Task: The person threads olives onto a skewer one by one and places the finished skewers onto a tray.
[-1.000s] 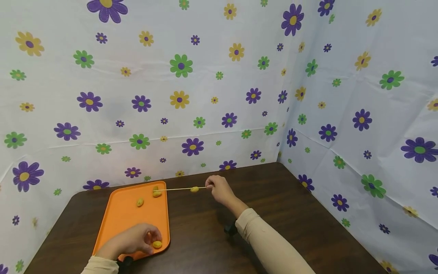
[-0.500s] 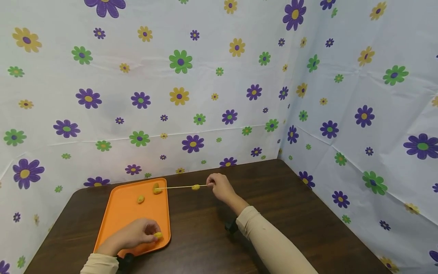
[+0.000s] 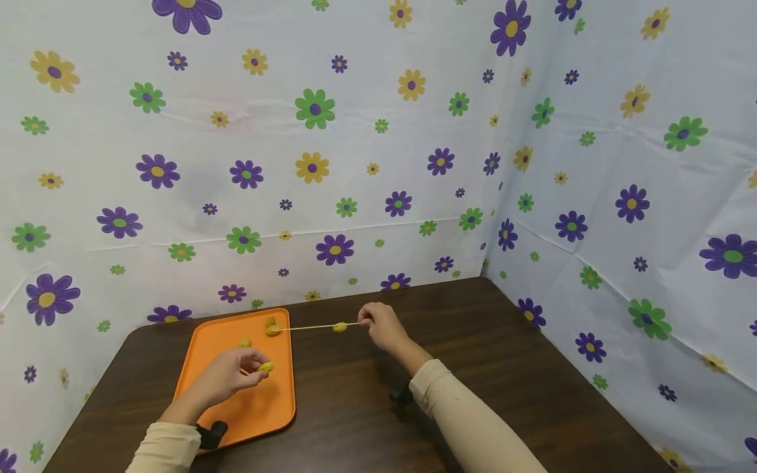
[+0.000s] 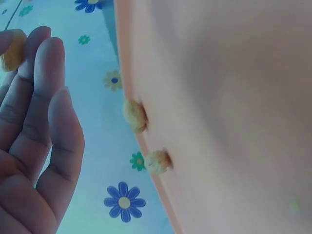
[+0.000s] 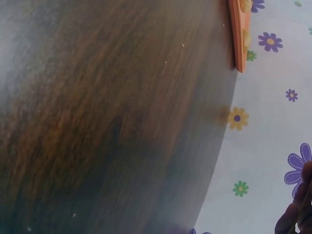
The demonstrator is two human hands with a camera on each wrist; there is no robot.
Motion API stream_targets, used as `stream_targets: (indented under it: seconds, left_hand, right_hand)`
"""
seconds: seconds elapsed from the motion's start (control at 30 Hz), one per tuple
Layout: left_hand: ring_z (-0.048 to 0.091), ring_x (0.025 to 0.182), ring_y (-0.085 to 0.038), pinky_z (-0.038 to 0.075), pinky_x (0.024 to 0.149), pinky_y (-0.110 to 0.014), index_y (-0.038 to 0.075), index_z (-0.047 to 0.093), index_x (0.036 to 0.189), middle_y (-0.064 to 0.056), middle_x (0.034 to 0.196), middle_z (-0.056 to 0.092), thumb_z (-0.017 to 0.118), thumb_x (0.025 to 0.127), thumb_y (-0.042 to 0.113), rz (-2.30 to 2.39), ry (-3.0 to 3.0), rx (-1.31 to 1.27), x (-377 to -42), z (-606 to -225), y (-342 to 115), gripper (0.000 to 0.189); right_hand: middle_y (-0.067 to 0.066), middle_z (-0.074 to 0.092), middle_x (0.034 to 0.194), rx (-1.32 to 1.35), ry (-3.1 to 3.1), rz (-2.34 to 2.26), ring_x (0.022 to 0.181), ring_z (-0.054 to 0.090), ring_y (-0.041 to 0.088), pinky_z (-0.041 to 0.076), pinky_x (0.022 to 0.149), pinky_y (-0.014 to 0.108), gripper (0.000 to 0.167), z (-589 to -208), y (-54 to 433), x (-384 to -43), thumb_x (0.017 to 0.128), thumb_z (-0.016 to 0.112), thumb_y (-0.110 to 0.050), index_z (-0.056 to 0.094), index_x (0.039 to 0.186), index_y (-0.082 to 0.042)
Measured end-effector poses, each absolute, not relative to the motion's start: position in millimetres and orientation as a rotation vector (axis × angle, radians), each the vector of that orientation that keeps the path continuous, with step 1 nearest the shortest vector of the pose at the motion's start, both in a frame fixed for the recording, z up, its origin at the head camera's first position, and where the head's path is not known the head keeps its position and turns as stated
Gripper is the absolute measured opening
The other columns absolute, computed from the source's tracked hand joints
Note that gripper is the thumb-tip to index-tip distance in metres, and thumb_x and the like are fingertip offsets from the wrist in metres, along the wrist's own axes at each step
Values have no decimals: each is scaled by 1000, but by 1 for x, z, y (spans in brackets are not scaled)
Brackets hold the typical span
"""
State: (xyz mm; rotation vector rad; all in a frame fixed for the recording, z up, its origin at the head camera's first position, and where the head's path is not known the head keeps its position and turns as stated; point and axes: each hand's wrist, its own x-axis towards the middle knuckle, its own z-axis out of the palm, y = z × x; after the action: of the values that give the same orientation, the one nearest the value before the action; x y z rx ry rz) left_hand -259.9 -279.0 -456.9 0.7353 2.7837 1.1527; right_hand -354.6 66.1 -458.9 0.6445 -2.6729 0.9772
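Observation:
My left hand [image 3: 227, 378] is over the orange tray [image 3: 278, 407] and pinches a small yellow oval piece [image 3: 266, 366] between thumb and fingers; the left wrist view shows this lumpy piece [image 4: 13, 51] at the fingertips. My right hand [image 3: 383, 325] grips one end of a thin pale skewer [image 3: 310, 327], held nearly level above the table. One yellow piece [image 3: 340, 326] sits on the skewer close to that hand. The skewer's far tip reaches over the tray's right rim, overlapping two more yellow pieces [image 3: 273, 330] in the head view. Another yellow piece [image 3: 245, 343] lies behind my left hand.
The tray lies on the left of a dark wooden table [image 3: 449, 368]. A white flowered cloth [image 3: 355, 144] hangs behind the table and along its right side.
My left hand has picked up the yellow piece from the tray's near right corner and moved it up and away from me. My right hand and the skewer have stayed nearly still.

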Motion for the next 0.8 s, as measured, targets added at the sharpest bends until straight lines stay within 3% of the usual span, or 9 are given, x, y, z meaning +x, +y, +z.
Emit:
stream_targets:
  seconds: [0.4,0.8]
  left_hand:
    - [68,81,-10,55,70,-25,-2,73,111,-8,93,76,69,97,15,1210,2805,644,-265,-447,-285,23]
    - [70,83,-27,56,70,-25,-4,72,113,-11,93,76,67,99,15,1247,2779,620,-272,-443,-281,24]
  right_hand:
    - [-3,61,82,711,-2672,923,81,54,14,49,73,30,16,-461,69,-354,92,70,-2,64,82,-12]
    - [-3,60,82,712,-2687,926,81,52,15,48,74,31,16,-465,72,-351,93,69,-1,65,82,-12]
